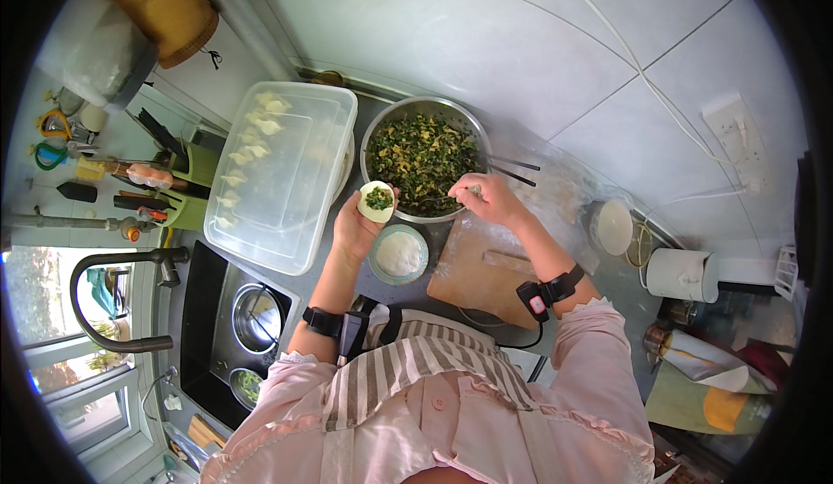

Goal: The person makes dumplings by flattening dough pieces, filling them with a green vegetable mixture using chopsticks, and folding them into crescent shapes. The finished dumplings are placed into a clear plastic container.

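My left hand [353, 229] holds a round dough wrapper [371, 216], with chopped green and yellow filling [379, 199] in its middle. Over the right side of a large steel bowl [449, 107], my right hand [488, 200] grips a thin utensil [437, 198], probably a spoon, whose far end lies in the filling mix [416, 152]. A pair of dark chopsticks [515, 161] rests across the bowl's right rim. Just below the bowl stands a small patterned dish [373, 268] of white powder [399, 253]. Left of my left hand, shaped dumplings [265, 124] show through a translucent plastic lid or box [286, 223].
A wooden board [462, 275] with a small rolling pin [507, 261] lies under my right forearm. Plastic film [553, 178] covers the counter behind it. On the left are a black sink [202, 328] holding metal bowls, a curved faucet [81, 288] and green knife holders [202, 165].
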`<state>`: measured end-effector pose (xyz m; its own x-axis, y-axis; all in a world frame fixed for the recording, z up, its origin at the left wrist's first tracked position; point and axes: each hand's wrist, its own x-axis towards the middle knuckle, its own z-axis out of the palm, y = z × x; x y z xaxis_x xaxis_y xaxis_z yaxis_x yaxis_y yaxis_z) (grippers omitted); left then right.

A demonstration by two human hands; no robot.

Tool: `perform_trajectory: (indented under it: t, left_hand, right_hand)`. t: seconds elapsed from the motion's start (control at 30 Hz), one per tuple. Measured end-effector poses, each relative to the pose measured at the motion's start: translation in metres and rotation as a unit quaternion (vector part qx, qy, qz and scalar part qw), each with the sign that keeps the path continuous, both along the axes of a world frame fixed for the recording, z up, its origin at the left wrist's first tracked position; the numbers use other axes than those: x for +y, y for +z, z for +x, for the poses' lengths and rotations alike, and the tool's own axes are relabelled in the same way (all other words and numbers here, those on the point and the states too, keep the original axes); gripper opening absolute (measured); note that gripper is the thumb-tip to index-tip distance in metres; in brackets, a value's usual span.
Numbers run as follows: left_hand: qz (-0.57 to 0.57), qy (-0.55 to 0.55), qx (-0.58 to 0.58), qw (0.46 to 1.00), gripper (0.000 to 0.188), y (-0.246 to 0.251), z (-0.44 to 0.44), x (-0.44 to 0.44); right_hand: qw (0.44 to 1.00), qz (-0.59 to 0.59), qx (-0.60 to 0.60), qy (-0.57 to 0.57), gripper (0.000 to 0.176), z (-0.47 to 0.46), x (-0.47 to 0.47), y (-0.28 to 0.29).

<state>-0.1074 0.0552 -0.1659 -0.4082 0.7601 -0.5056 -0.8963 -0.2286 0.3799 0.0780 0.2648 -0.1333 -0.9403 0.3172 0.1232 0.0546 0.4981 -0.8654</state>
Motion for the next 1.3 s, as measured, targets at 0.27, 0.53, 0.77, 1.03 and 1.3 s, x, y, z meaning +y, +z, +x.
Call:
perform_trajectory:
  t: [0.27, 0.53, 0.77, 1.03, 1.3]
  left_hand:
    - [0.002, 0.002, 0.016, 1.0, 0.047, 0.003, 0.003, 0.001]
    - [0.022, 0.078, 0.08, 0.993, 0.043, 0.027, -0.004, 0.004]
    - [-0.042, 0.065, 0.063, 0.995, 0.04, 0.027, 0.002, 0.028]
    - [0.038, -0.02, 0.026, 0.999, 0.042, 0.04, 0.018, 0.062]
    - [0.056, -0.012, 0.011, 0.998, 0.038, 0.051, 0.028, 0.076]
  right_hand:
    - [0.941, -0.297, 0.003, -0.16, 0.028, 0.002, 0.002, -0.014]
    - [0.831, -0.456, 0.075, -0.31, 0.032, 0.012, -0.008, -0.022]
    - [0.792, -0.475, 0.212, -0.32, 0.029, 0.022, -0.026, 0.016]
    - [0.919, -0.23, 0.248, -0.202, 0.026, 0.037, -0.06, 0.039]
    - [0.942, -0.107, 0.27, -0.17, 0.026, 0.05, -0.062, 0.042]
